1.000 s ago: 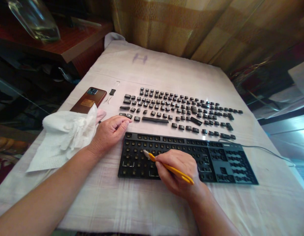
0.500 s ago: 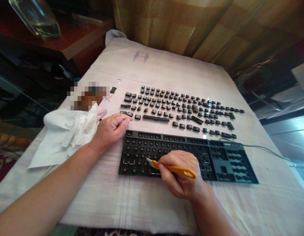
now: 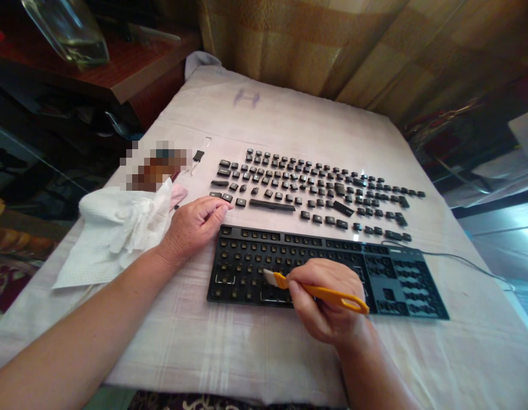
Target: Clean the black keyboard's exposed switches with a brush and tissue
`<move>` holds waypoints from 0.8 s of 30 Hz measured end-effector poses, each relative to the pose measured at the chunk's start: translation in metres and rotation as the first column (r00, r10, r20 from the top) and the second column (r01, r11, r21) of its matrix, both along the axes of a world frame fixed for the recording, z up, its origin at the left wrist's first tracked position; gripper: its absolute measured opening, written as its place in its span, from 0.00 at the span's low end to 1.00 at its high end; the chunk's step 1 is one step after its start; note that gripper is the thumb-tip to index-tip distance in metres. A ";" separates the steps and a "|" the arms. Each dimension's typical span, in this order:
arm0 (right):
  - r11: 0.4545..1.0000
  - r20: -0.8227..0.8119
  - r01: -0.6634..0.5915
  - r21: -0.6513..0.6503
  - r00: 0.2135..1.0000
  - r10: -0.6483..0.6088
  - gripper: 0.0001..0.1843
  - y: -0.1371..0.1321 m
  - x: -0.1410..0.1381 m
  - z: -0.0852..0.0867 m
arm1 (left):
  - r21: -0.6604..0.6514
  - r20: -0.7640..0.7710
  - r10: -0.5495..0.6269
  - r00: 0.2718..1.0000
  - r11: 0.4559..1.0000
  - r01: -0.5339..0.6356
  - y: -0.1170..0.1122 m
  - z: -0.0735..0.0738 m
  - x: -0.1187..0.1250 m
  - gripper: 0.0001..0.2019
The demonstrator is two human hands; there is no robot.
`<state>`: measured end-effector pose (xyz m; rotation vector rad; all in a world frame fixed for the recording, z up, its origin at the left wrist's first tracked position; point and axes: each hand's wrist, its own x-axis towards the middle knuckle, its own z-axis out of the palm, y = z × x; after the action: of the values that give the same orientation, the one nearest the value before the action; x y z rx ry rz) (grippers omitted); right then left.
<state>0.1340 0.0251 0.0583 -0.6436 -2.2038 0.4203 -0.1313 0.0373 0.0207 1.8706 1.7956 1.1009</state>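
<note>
Now right hand (image 3: 327,313), grip closed on orange brush (image 3: 336,296), shifted rightward along keyboard (image 3: 400,279); left hand (image 3: 193,228) unmoved, relaxed, empty.

keycaps (image 3: 315,191) behind keyboard (image 3: 400,279) — paper towel (image 3: 114,233) left

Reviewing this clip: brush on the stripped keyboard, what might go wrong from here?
1. The right hand holds the orange brush with its bristles on the bare keyboard; flicked dust may land on the loose keycaps laid out just behind it.
2. The left hand only rests at the keyboard's corner, so a firm stroke might push it into those rows.
</note>
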 end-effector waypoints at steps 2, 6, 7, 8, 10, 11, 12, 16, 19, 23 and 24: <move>1.000 0.027 -0.016 0.017 1.000 0.015 0.10 0.001 0.000 0.000 | -0.003 -0.004 -0.001 1.000 1.000 0.001 0.000 -0.001 0.000 0.17; 0.998 0.053 -0.066 0.009 0.996 0.066 0.10 -0.001 -0.005 -0.002 | 0.002 -0.007 -0.003 1.000 1.000 0.003 0.000 -0.002 0.000 0.17; 0.997 0.054 -0.077 0.000 0.996 0.076 0.10 -0.002 -0.006 -0.003 | 0.004 -0.006 -0.003 1.000 1.000 0.003 0.000 -0.002 0.000 0.17; 0.996 0.054 -0.085 -0.009 0.995 0.085 0.10 -0.003 -0.007 -0.004 | 0.005 -0.005 -0.003 1.000 1.000 0.003 0.000 -0.002 0.000 0.17; 0.995 0.049 -0.095 -0.027 0.994 0.097 0.10 -0.005 -0.008 -0.004 | 0.003 -0.005 -0.003 1.000 1.000 0.003 0.000 -0.002 0.000 0.17; 0.995 0.042 -0.096 -0.032 0.994 0.097 0.10 -0.005 -0.008 -0.004 | 0.001 -0.005 -0.003 1.000 1.000 0.003 0.000 -0.002 0.000 0.17; 0.995 0.032 -0.093 -0.032 0.995 0.094 0.10 -0.006 -0.008 -0.004 | 0.002 -0.006 -0.002 1.000 1.000 0.002 0.000 -0.001 0.000 0.17; 0.998 -0.016 -0.048 -0.045 0.999 0.047 0.08 -0.003 -0.001 0.000 | 0.008 -0.006 0.002 1.000 1.000 -0.002 0.000 -0.001 0.001 0.17; 0.993 -0.022 -0.037 -0.110 0.999 0.034 0.09 0.002 0.006 0.005 | 0.012 0.001 0.002 1.000 1.000 -0.002 0.000 -0.001 0.001 0.17; 0.973 0.074 -0.132 -0.188 0.986 0.148 0.11 0.007 0.013 0.007 | 0.009 0.004 -0.002 1.000 1.000 0.002 0.000 -0.001 0.000 0.17; 0.967 0.091 -0.151 -0.204 0.981 0.173 0.11 0.008 0.013 0.006 | 0.005 0.006 -0.002 1.000 1.000 0.002 -0.001 -0.001 0.000 0.17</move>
<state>0.1468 0.0328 0.0648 -0.6036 -2.3467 0.7101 -0.1313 0.0367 0.0192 1.8698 1.7895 1.1102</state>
